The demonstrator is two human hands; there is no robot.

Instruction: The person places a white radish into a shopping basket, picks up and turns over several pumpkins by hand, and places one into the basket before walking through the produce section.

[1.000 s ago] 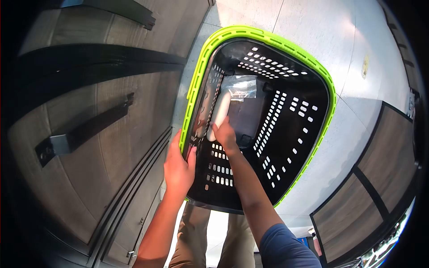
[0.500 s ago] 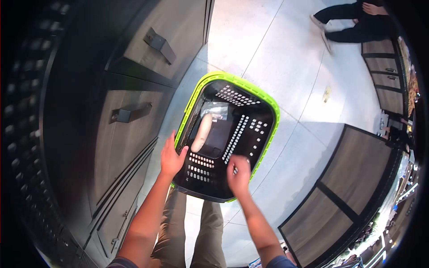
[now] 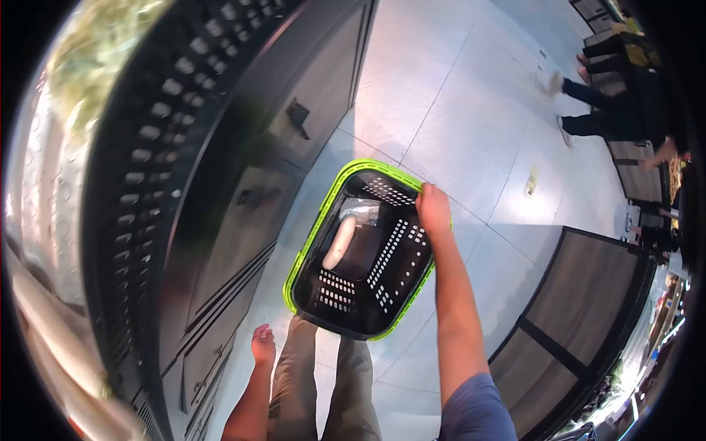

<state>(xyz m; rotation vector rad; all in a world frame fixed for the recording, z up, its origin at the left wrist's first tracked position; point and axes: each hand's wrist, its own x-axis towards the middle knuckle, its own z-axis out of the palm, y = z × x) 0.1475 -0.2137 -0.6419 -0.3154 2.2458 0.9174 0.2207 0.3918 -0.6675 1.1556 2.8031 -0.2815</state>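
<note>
One hand does the work: the right hand point(image 3: 432, 208) is clamped over the far green rim of the basket point(image 3: 397, 253), fingers curled tight round the edge, while the left hand point(image 3: 262, 344) hangs by the trouser leg, fingers loose and together, holding nothing. The basket is just ahead of the person's knees, low over the pale floor point(image 3: 471, 110); touching it or just off it, I can't tell. It's stiff plastic with holes all over the walls, so light and rigid, I'd say. The load is small too: a pale roll point(image 3: 340, 242) and a clear bag point(image 3: 360, 212) at the bottom, both free to slide if it tips. That rim is the sound place to grip, though a one-corner hold would let it swing. It's tight on the left, where dark cabinets point(image 3: 250, 198) with jutting handles run just beside the rim. Ahead and to the right there's open floor, with a low dark stand point(image 3: 581, 309) near and other people point(image 3: 610, 121) well apart.
</note>
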